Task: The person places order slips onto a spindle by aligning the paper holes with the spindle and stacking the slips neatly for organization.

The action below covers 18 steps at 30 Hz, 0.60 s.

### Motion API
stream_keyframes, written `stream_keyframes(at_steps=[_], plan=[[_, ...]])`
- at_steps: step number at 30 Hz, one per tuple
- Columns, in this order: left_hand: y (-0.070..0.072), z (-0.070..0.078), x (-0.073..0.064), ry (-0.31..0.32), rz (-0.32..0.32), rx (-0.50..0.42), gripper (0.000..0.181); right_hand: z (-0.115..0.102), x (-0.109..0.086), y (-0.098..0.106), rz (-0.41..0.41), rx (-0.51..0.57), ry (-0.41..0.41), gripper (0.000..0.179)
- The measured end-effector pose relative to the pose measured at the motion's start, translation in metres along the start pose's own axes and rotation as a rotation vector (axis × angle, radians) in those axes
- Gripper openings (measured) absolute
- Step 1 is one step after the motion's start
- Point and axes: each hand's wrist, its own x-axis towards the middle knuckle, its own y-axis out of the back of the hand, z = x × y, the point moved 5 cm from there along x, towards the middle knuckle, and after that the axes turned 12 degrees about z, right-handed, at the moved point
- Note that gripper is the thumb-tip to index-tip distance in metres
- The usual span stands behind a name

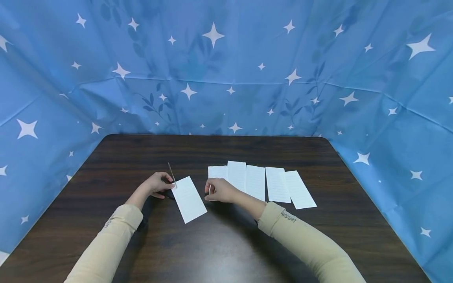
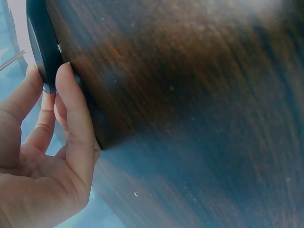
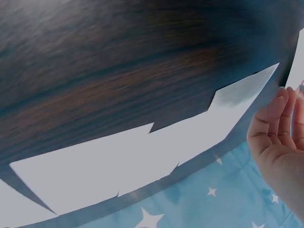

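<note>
My left hand [image 1: 160, 185] holds a black, wedge-edged piece that looks like a binder clip [image 2: 43, 42] between thumb and fingers. A thin metal wire [image 1: 171, 174] sticks up beside the thumb. White paper [image 1: 189, 199] slants out to the right from that hand; in the left wrist view only a pale strip of it shows along the black piece. My right hand [image 1: 219, 190] is bent, thumb and forefinger apart, over the lower part of the leftmost sheet [image 1: 217, 171] in a row. I see nothing gripped in it. In the right wrist view its fingertips are near the view's edge.
Several more white sheets, such as the middle one [image 1: 255, 179] and the rightmost one [image 1: 300, 190], lie side by side to the right, partly overlapping. Faint lines show on some. The dark wooden table [image 1: 219, 255] ends at a blue star-patterned cloth [image 1: 226, 59].
</note>
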Motion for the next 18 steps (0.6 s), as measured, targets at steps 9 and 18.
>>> stream_keyframes(at_steps=[9, 18], plan=[[0.003, 0.014, -0.023, 0.041, 0.042, 0.018, 0.024, 0.005, -0.001, 0.008, 0.026, -0.159, 0.116, 0.023], [0.001, 0.016, -0.023, 0.044, 0.045, 0.017, 0.023, 0.013, -0.004, 0.017, 0.014, -0.282, 0.109, 0.035]])
